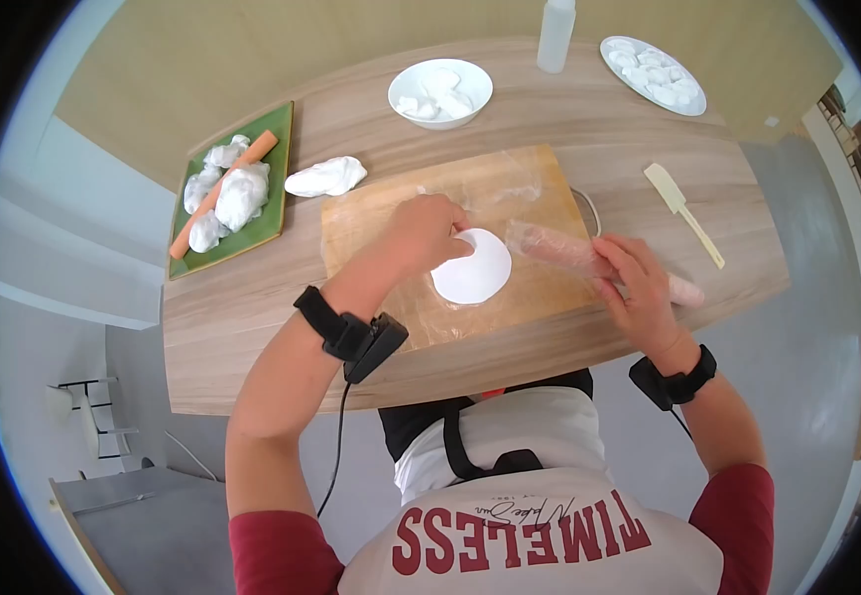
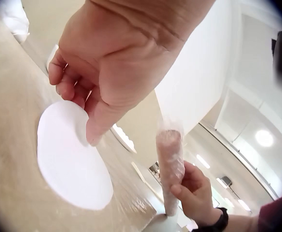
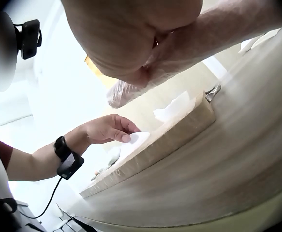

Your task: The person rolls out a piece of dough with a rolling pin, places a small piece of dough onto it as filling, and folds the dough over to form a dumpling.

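A flat white disc [image 1: 475,273] lies on the plastic-covered wooden board [image 1: 391,208]. My left hand [image 1: 425,234] pinches its upper left edge, thumb on top; in the left wrist view the thumb presses on the disc [image 2: 73,159], and the fingers are partly hidden behind its edge. To the right, my right hand [image 1: 639,293] grips a plastic-wrapped rolling pin [image 1: 561,250], held at a slant over the board's right side. The right wrist view shows the rolling pin [image 3: 213,38] raised above the board, with the fingers round it mostly out of sight.
A green tray [image 1: 277,213] holds several wrapped white lumps and an orange stick. Beside it lies a white bundle [image 1: 326,177]. A white bowl [image 1: 440,121], a bottle [image 1: 555,38] and a plate of white pieces [image 1: 693,104] stand behind. A cream spatula [image 1: 683,208] lies right.
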{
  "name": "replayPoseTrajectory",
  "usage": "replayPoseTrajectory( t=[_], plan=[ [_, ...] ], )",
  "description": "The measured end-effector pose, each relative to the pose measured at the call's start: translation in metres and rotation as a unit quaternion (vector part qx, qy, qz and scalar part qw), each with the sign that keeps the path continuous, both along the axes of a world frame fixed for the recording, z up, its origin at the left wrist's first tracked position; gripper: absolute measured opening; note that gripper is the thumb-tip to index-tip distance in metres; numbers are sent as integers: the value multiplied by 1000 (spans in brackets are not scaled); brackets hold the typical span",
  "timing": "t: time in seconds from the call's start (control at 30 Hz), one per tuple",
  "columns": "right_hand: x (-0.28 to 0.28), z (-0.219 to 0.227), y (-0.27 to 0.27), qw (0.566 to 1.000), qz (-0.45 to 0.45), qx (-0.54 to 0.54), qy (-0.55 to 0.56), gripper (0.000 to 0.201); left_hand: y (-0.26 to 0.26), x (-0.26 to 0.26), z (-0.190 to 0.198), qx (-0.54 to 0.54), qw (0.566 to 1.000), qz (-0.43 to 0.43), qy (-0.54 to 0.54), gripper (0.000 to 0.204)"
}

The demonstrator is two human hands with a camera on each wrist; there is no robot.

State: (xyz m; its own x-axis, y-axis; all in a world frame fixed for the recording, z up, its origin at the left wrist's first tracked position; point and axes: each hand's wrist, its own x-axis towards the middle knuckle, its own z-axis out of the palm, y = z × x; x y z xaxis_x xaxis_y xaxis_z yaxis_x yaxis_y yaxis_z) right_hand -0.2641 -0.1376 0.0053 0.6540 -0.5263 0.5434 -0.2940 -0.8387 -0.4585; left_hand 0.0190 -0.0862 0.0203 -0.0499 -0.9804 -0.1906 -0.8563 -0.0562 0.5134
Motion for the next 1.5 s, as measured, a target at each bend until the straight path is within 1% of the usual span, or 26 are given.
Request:
replayPoseTrajectory(
  t=[0.03, 0.1, 0.13, 0.2, 0.23, 0.3, 0.33, 0.4, 0.43, 0.5, 0.53, 0.57, 0.6, 0.63, 0.7, 0.77, 0.8, 0.87, 0.97, 1.0, 1.07, 1.17, 1.27, 1.37, 1.43, 1.5],
  plan=[
    [0, -2, -1, 1000, -1, -10, 4, 45, -4, 5, 1, -2, 1000, 0, -1, 26],
    [-2, -4, -1, 1000, -6, -20, 8, 45, -6, 17, 0, -4, 993, -7, 115, 19],
    [-4, -6, -1, 1000, -15, 3, -2, 44, -4, 19, 6, -4, 993, -9, 114, 19],
    [-6, -7, -1, 999, -23, 27, -13, 43, 7, 19, 15, 29, 951, 120, 282, 23],
    [-8, -7, -3, 999, -27, 38, -25, 42, 13, 16, 9, 29, 952, 120, 281, 23],
    [-7, -6, -7, 998, -29, 46, -39, 42, 30, 8, -10, 41, 847, 267, 457, 28],
    [-7, -4, -8, 999, -29, 20, -29, 42, 42, -1, -14, 41, 848, 267, 457, 28],
    [-5, -5, -10, 999, -30, -3, -18, 42, 59, -16, -20, 133, 760, 324, 547, 31],
    [0, -6, -9, 1000, -22, 4, -6, 41, 61, -13, -17, 135, 760, 325, 546, 31],
    [10, -8, -6, 1000, -14, 13, 8, 40, 66, -5, -7, 152, 868, 270, 389, 31],
    [17, -9, -4, 1000, 14, -2, 24, 38, 66, -4, -12, 154, 867, 271, 389, 31],
    [24, -9, -2, 998, 42, -20, 38, 36, 66, -1, -20, -2, 927, 246, 283, 29],
    [31, -10, 1, 998, 43, -20, 38, 36, 65, 1, -24, -158, 950, 211, 166, 28],
    [38, -10, 3, 996, 65, -37, 49, 35, 63, -5, -22, -159, 950, 211, 165, 28],
    [46, -15, 7, 993, 85, -54, 61, 34, 53, -33, -17, -284, 952, 111, 40, 33],
    [50, -20, 8, 990, 103, -68, 74, 32, 44, -54, -18, -241, 969, 52, -17, 42],
    [51, -20, 9, 990, 103, -68, 75, 32, 40, -61, -23, -241, 969, 53, -16, 42],
    [52, -19, 12, 993, 109, -18, 51, 26, 31, -68, -35, -230, 963, -18, -138, 49],
    [58, -12, 6, 987, 33, -100, 121, 24, 11, -55, -44, -241, 952, -48, -183, 51],
    [62, -13, -3, 987, 32, -98, 123, 24, -1, -51, -45, -238, 953, -49, -180, 51],
    [78, -19, -32, 974, 10, -100, 201, 31, -27, -39, -47, -261, 952, -5, -159, 47],
    [95, -28, -68, 968, -15, -123, 216, 34, -61, -24, -50, -261, 957, 0, -125, 49],
    [103, -27, -79, 962, -40, -132, 237, 37, -72, -17, -45, -257, 963, 3, -83, 51],
    [85, -25, -47, 961, 10, -147, 234, 42, -40, -28, -44, -225, 973, -45, -35, 52],
    [70, -19, -11, 967, 19, -110, 230, 46, 1, -44, -41, -256, 959, -75, -100, 55],
    [50, -15, 25, 971, 25, -75, 225, 50, 37, -59, -32, -237, 963, -102, -80, 66]
  ],
)
